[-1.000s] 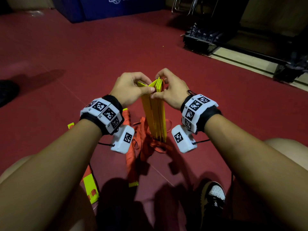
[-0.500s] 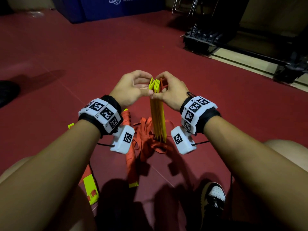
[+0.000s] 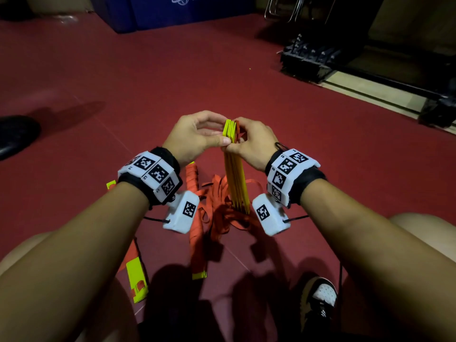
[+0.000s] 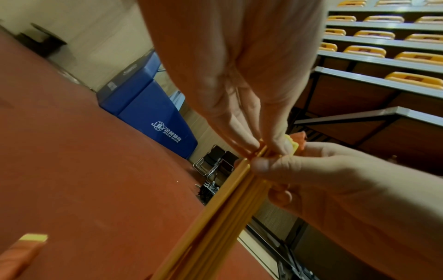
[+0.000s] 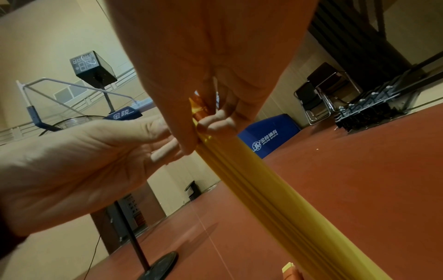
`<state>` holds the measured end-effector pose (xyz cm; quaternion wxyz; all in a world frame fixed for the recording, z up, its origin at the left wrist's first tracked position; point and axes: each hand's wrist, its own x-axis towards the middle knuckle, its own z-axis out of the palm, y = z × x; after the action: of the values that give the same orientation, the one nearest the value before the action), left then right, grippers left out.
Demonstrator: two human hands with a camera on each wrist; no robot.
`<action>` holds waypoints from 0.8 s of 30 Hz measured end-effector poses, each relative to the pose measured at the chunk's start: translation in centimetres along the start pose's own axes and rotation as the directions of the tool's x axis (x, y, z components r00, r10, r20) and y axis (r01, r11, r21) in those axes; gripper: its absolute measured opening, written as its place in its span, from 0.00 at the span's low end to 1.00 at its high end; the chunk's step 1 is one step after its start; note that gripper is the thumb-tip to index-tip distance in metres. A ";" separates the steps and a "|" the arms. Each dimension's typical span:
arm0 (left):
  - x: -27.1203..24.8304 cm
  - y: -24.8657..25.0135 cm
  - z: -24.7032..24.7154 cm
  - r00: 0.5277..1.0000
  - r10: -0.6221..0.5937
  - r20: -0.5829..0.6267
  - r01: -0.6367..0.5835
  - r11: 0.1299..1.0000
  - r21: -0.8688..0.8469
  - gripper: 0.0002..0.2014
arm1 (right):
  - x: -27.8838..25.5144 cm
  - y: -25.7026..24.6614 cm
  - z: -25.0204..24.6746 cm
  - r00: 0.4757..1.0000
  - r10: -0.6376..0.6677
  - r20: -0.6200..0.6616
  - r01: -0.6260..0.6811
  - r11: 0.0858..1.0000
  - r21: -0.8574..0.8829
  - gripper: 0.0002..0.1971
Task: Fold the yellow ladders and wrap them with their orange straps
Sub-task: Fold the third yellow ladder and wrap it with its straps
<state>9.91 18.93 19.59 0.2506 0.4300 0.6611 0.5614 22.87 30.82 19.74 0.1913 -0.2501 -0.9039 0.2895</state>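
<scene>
The stack of flat yellow plastic ladder rungs (image 3: 235, 169) stands upright on the red floor (image 3: 123, 82), between both hands. The left hand (image 3: 195, 137) and the right hand (image 3: 254, 144) pinch its top end from opposite sides. Loose orange fabric straps (image 3: 217, 208) lie tangled at its base.

yellow ladder slats (image 3: 235, 174) look like smooth matt plastic, orange straps (image 3: 217, 208) are woven cloth webbing, dark red floor (image 3: 148, 82) kinda matt rubbery, blue mat (image 4: 146, 106) slightly shiny vinyl, folding chairs (image 5: 318, 94) glossy metal tubing
</scene>
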 end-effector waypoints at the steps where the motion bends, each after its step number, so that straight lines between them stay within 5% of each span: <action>1: 0.0 0.0 0.0 1.000 -0.004 0.000 0.004 1.000 -0.007 0.21 | 0.1 0.0 0.0 1.000 -0.001 0.009 0.001 1.000 -0.006 0.17; 10: 0.2 -0.2 0.1 0.999 0.026 -0.045 -0.025 0.999 0.022 0.23 | 1.1 -0.1 1.2 0.996 0.017 0.093 -0.027 0.994 0.108 0.27; 14: 0.2 -0.4 -0.1 0.985 0.083 -0.153 -0.070 0.993 0.090 0.19 | 1.4 -0.2 1.4 0.998 0.006 0.057 -0.009 0.998 0.058 0.20; 24: -0.5 0.4 0.0 0.995 0.084 -0.061 -0.085 0.996 -0.004 0.19 | 1.3 0.3 0.2 0.993 0.037 0.109 -0.031 0.998 -0.061 0.13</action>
<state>10.29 18.55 19.92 0.2077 0.4393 0.6479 0.5866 21.86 31.66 19.65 0.1288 -0.2547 -0.9169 0.2790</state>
